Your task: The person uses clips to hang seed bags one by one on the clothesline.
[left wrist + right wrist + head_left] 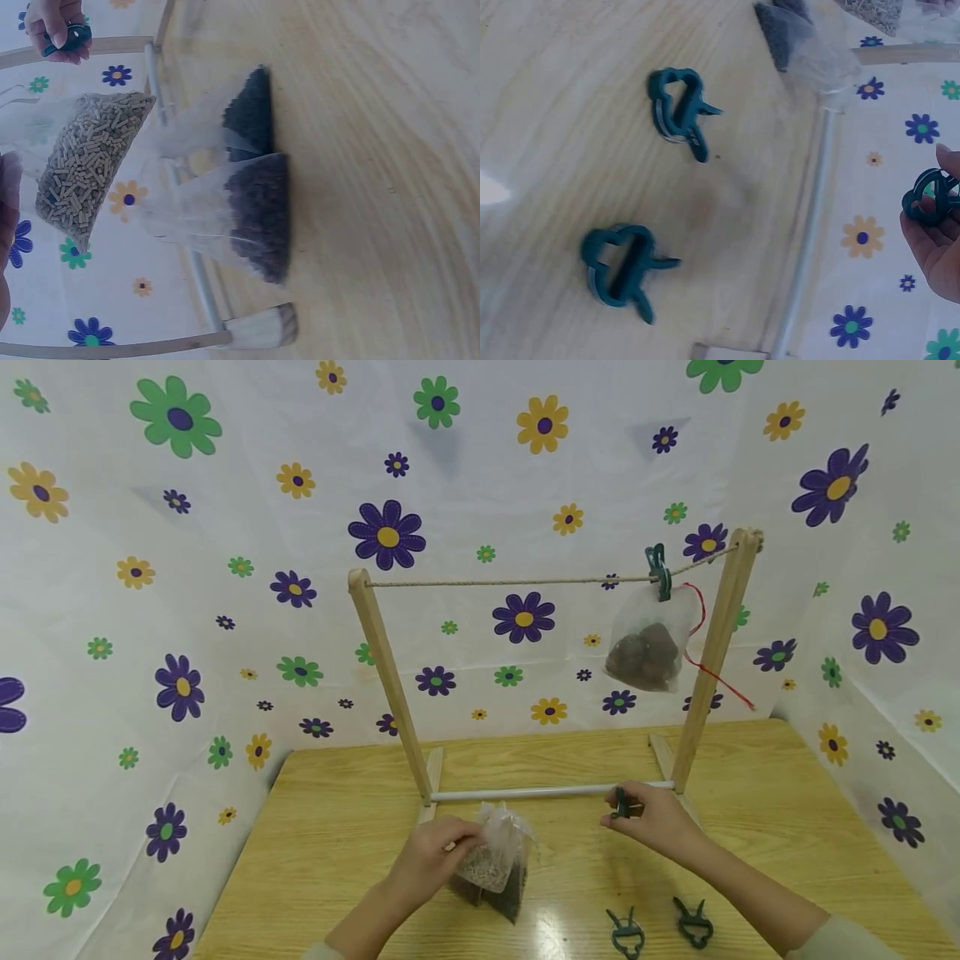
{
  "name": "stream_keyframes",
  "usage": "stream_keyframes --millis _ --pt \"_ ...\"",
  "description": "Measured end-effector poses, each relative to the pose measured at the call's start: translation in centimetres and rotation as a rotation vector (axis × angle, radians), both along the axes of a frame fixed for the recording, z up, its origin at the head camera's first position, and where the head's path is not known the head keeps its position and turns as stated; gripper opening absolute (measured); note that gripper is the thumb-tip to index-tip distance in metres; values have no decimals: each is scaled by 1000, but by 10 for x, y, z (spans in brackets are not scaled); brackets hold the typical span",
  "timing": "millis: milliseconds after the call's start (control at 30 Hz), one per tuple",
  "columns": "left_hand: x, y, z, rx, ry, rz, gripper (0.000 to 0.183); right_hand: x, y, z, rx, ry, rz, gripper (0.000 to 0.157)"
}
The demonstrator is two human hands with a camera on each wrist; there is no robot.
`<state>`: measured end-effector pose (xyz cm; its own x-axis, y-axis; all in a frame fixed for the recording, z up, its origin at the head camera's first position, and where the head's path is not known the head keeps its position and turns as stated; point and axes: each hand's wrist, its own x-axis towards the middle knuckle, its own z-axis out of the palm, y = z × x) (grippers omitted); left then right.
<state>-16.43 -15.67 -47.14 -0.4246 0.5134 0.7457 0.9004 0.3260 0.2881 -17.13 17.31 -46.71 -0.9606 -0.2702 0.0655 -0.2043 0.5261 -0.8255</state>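
My left hand (429,862) grips the gathered top of a see-through drawstring-type bag of pale pellets (94,159), lifted off the table. Behind it in the head view, two more such bags stand on the table: one with dark greenish-black contents (252,112), one with dark brownish-purple bits (260,217). Between thumb and fingers, my right hand (662,820) pinches a dark green spring clip (928,199), held above the table right of the bags. Two matching clips, one nearer the middle (627,935) and one further right (694,925), lie on the table below that hand.
A wooden stand with a left post (388,685), right post (716,668) and white bottom bar (555,792) carries a rope (480,582). From the rope hangs a bag of brown lumps (643,656), clipped by a green clip (659,574), its red string (720,681) dangling beside the right post.
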Motion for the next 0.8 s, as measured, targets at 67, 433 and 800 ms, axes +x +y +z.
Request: stream_keyframes --millis 67,433,800 --pt "-3 1 7 1 29 13 25 -3 1 8 -16 21 24 26" --pt "-17 11 39 3 59 32 15 -17 5 54 22 64 66 25" --pt "-38 35 71 -23 83 23 13 -21 8 103 -11 90 119 23"
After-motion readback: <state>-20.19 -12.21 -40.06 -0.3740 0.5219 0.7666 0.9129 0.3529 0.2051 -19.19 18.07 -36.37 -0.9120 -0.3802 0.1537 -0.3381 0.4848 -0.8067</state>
